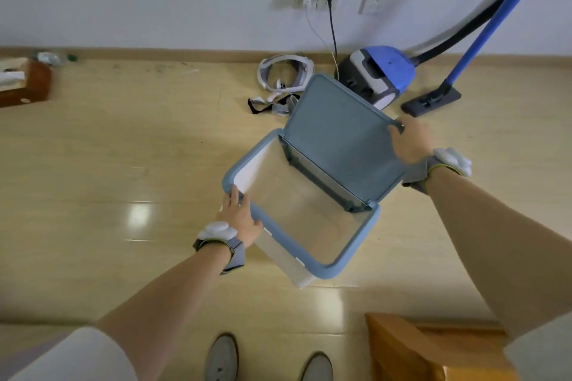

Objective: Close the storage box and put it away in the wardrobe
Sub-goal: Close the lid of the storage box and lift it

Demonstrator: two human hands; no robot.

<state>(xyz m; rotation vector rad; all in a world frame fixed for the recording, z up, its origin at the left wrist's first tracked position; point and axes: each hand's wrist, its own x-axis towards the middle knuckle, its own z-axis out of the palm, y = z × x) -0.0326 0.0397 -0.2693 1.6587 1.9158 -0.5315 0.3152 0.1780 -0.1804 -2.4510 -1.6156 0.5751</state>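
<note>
A white storage box [280, 249] with a blue-grey rim stands on the wooden floor in front of me, and nothing shows inside it. Its blue-grey hinged lid [340, 139] is swung up and back, its inside face toward me. My left hand [240, 218] grips the rim at the box's near left corner. My right hand [410, 141] holds the lid's far right corner. No wardrobe is in view.
A blue vacuum cleaner [376, 74] with hose and floor head [431, 100] stands just behind the box by the wall. A white headset [283, 76] and straps lie on the floor left of it. A wooden furniture piece [411, 349] is at bottom right, a brown box [26, 83] far left.
</note>
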